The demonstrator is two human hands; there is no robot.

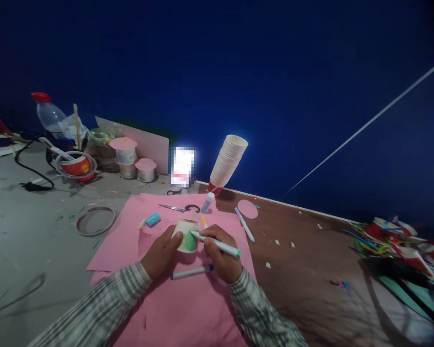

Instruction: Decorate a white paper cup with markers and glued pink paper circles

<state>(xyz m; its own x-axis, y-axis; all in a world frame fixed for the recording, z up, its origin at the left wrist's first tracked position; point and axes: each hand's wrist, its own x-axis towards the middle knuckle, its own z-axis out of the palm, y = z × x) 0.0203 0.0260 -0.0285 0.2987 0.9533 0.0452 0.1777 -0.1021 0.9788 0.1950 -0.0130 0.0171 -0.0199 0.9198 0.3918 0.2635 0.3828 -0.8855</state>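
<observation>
My left hand (162, 253) is closed around the side of a small white paper cup (183, 229), thumb across its front. Green colouring covers part of the cup's wall. In my right hand (222, 253) is a white marker (220, 246) with a green end, its tip touching the cup by the green patch. Beneath both hands spreads pink paper (188, 308). Another white marker (191, 273) with dark ends lies just below the cup. Around them are a blue cap-like piece (153, 220), scissors (181, 208) and a glue stick (207, 203) standing upright.
A tall leaning stack of paper cups (229, 161) stands by the blue wall (217, 72). Rightward lie a purple-tipped marker (245, 225), a pink paper disc (248, 208) and paper scraps. Decorated cups (145, 169), a tape roll (95, 221) and a bottle (49, 113) are leftward.
</observation>
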